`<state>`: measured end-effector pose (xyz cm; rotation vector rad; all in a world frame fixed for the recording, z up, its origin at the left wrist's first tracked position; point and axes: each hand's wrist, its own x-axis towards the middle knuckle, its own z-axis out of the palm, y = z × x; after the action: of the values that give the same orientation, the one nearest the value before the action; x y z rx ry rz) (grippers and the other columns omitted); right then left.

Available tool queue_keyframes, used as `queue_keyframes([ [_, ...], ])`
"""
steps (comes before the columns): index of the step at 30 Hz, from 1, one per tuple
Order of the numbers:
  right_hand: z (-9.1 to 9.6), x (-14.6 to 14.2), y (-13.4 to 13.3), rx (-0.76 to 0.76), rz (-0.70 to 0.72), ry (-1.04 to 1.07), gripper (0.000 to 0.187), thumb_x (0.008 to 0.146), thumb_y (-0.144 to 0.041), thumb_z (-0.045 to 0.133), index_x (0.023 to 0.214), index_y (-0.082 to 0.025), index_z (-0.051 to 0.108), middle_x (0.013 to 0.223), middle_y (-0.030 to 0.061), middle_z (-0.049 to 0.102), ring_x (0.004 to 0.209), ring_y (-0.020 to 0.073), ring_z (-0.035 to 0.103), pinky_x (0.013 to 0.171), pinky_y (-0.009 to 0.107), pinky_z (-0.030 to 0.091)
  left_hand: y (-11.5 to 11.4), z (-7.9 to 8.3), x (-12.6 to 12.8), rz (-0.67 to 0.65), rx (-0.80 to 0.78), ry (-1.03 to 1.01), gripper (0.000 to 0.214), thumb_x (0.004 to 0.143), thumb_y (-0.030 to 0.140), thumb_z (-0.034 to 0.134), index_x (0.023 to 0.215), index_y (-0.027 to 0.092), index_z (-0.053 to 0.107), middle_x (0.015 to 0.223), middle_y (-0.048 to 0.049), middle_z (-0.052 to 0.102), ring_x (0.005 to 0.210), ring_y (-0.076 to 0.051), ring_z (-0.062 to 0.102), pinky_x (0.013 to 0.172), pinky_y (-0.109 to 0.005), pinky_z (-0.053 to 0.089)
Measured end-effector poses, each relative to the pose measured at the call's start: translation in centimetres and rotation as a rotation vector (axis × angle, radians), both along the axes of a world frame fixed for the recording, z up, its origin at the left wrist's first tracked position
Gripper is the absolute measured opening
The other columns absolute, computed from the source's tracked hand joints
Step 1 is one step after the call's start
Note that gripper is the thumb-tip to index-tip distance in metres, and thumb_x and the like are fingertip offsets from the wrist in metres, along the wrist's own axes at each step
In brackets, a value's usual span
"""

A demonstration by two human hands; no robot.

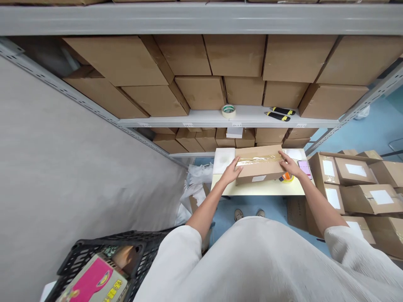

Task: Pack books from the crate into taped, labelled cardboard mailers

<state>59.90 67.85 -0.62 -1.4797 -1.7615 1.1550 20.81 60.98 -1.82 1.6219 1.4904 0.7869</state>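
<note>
A taped cardboard box (261,168) rests on a small pale table (264,191), with a strip of shiny tape along its top and a white label on its near side. My left hand (231,171) grips the box's left end, thumb towards me and fingers over the edge. At the opposite end my right hand (289,164) holds the box by its right edge. Just below that hand, a roll of tape with yellow and orange (287,177) lies partly hidden beside the box. A phone with a lit pink screen (304,168) is to its right.
Shelves ahead hold rows of cardboard boxes (201,93). On the shelf edge lie a tape roll (228,111) and two box cutters (280,113). Labelled boxes (355,170) fill a large carton at right. A black crate (138,251) stands at lower left, beside a grey wall (78,167).
</note>
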Motion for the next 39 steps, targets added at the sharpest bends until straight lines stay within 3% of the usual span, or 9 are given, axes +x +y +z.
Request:
queue_keyframes([
  [7,0.3,0.9,-0.3,0.018,-0.023,-0.032,0.08,0.087,-0.051,0.065,0.163,-0.031,0.055,0.174,0.0026,0.046,0.162,0.0312,0.04,0.139,0.051,0.022,0.3,0.0,0.6,-0.02,-0.015,-0.008,0.072,0.102,0.051,0.059,0.168,0.027,0.047,0.172,-0.0063,0.05,0.162,-0.029,0.043,0.135,-0.045,0.034],
  [16,-0.2,-1.2,-0.3,0.037,0.021,-0.072,0.079,0.083,-0.042,0.067,0.16,-0.034,0.059,0.17,-0.0011,0.051,0.166,0.0314,0.033,0.14,0.052,0.02,-2.3,-3.0,0.1,0.01,-0.092,-0.032,0.081,0.102,0.053,0.057,0.174,0.026,0.033,0.178,-0.0082,0.039,0.165,-0.028,0.037,0.137,-0.047,0.03],
  [21,0.0,-0.9,-0.3,0.043,0.002,-0.091,0.079,0.082,-0.039,0.065,0.16,-0.031,0.06,0.17,0.0002,0.051,0.163,0.0318,0.038,0.139,0.051,0.022,-2.5,-2.5,0.8,-0.007,-0.103,-0.007,0.079,0.104,0.049,0.054,0.174,0.02,0.032,0.18,-0.0121,0.033,0.166,-0.03,0.036,0.137,-0.048,0.03],
  [27,0.5,0.9,-1.2,0.061,-0.067,-0.095,0.079,0.081,-0.036,0.063,0.16,-0.029,0.061,0.169,0.0003,0.052,0.161,0.0322,0.042,0.14,0.051,0.023,-2.3,-2.0,2.3,-0.029,-0.049,0.006,0.081,0.104,0.054,0.058,0.175,0.025,0.032,0.18,-0.0081,0.035,0.168,-0.03,0.029,0.138,-0.047,0.026],
  [39,-0.4,-0.9,-2.3,0.093,-0.019,-0.151,0.077,0.084,-0.032,0.063,0.161,-0.027,0.06,0.166,0.0012,0.056,0.163,0.0296,0.04,0.139,0.049,0.025,-3.1,-2.9,0.4,-0.039,-0.117,0.041,0.081,0.104,0.045,0.055,0.176,0.021,0.026,0.181,-0.0084,0.032,0.167,-0.028,0.032,0.139,-0.044,0.025],
])
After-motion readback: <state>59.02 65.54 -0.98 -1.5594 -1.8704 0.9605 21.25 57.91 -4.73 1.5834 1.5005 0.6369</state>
